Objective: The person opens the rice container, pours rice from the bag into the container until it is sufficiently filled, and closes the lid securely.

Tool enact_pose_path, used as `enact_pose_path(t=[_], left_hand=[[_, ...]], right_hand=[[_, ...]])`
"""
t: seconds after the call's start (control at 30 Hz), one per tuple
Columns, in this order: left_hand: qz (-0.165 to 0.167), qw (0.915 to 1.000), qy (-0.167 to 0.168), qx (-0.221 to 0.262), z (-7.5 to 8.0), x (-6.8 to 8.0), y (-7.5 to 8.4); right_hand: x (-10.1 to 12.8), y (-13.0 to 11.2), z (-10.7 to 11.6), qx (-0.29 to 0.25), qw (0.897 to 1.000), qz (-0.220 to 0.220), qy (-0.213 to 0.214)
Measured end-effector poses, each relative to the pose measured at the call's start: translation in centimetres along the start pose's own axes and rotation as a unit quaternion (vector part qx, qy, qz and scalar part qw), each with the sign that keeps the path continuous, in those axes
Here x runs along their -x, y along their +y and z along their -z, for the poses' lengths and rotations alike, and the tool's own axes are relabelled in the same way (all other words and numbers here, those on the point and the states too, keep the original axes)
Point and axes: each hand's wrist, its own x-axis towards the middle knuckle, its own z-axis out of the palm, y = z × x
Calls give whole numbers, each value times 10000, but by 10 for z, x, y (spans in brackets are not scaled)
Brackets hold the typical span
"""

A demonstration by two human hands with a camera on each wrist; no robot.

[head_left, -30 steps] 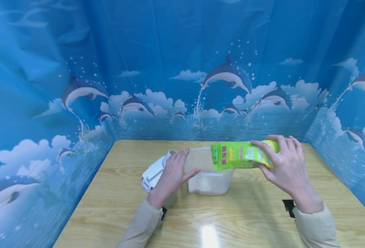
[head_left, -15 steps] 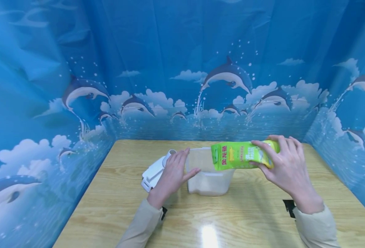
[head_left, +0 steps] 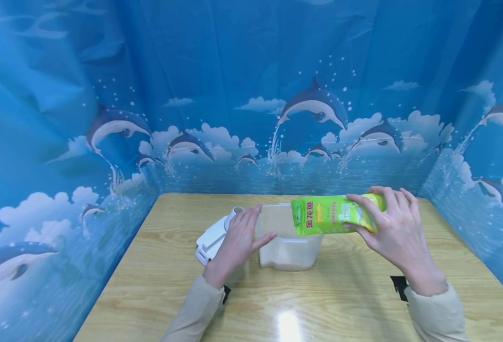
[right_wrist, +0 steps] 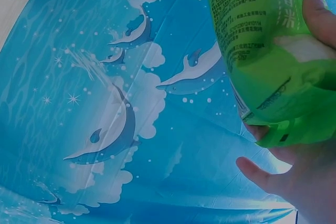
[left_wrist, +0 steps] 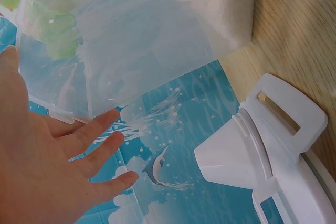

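Your right hand [head_left: 394,232] grips the glossy green plastic bag [head_left: 332,214] with its long axis nearly level, its open end pointing left over the translucent, rectangular plastic container [head_left: 288,240] near the table's [head_left: 157,280] far edge. Your left hand [head_left: 238,237], fingers straight, rests against the container's left wall, beside a white moulded lid [head_left: 210,240].

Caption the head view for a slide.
Right hand tips a green bag over a clear container steadied by the left hand.
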Motion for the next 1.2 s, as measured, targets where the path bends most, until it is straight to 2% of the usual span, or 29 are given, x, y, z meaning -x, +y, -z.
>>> enact_pose_path(t=[0.4,1.2], left_hand=[[44,9999,-94,6,-1,0,2],[74,9999,-58,39,-1,1,0]], right_hand=[[-1,1,0,25,9999,-84,-60],[-10,-2,-4,-19,10000,-53,48]])
